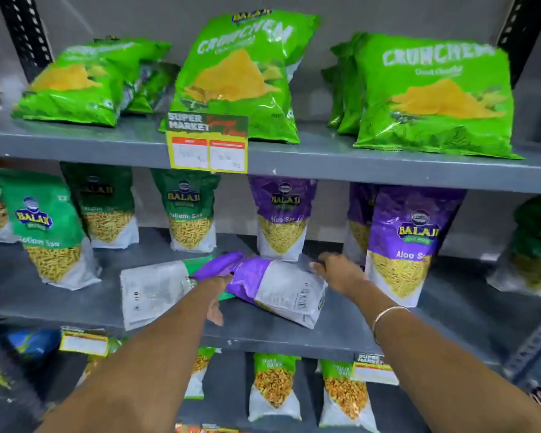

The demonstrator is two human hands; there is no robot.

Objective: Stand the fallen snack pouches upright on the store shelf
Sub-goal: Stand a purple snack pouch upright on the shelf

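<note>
Pouches lie fallen on the middle shelf [294, 337]: a purple pouch [275, 289] lies on its side, overlapping a green pouch [156, 292] just left of it. The left hand [217, 295] reaches under the purple pouch's top end, fingers hidden, so its grip cannot be told. The right hand [338, 270] rests on the purple pouch's far bottom edge, fingers curled against it. Upright purple pouches [403, 242] stand right of it.

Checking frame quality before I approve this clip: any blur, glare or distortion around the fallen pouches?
Head view: wide-angle bowing bends the shelf edge; slight motion blur softens the left hand and right hand; mild sheen on the fallen purple pouch, its barcode still visible.
</note>
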